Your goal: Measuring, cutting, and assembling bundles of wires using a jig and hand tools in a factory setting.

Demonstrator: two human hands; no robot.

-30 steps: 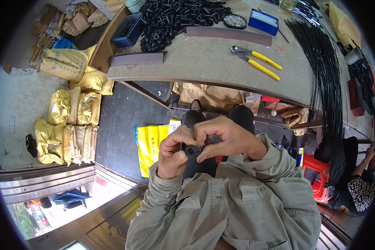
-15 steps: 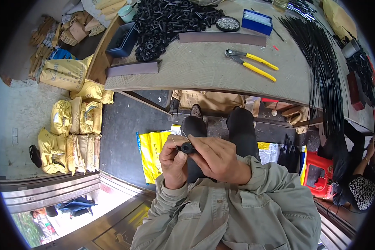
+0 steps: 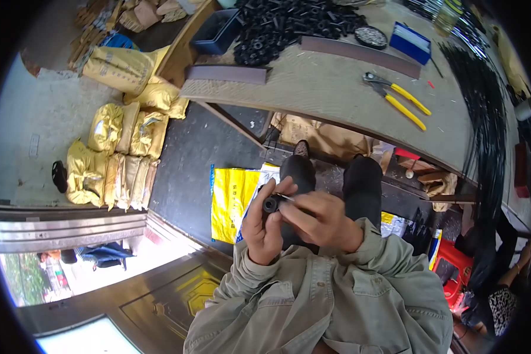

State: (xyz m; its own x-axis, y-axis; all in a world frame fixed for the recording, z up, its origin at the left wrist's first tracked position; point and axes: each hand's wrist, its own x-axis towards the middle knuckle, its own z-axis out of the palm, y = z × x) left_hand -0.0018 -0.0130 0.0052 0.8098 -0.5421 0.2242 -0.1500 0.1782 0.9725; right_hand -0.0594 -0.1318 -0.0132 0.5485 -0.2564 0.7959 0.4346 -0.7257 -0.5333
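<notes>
Above my lap, my left hand [image 3: 262, 229] grips a small black cylindrical part [image 3: 271, 204] between thumb and fingers, its round hollow end facing up. Close against it on the right, my right hand [image 3: 327, 222] has its fingers pinched together. A thin pale sliver, like a wire or pin [image 3: 287, 198], shows between the right fingertips and the black part. The right hand is slightly blurred, and the fingertips partly hide where the sliver meets the part.
Ahead stands a workbench [image 3: 330, 88] with yellow-handled pliers [image 3: 404, 103], a heap of black parts [image 3: 301, 26], a blue bin [image 3: 217, 32], a blue box [image 3: 410, 44] and long black rods [image 3: 481, 118]. Yellow sacks [image 3: 118, 159] line the left. Another person sits at far right beside a red stool [image 3: 454, 268].
The view has turned, so the bench sits further right. My right hand has drawn slightly rightward from the black part, and the thin sliver now lies sideways instead of pointing up.
</notes>
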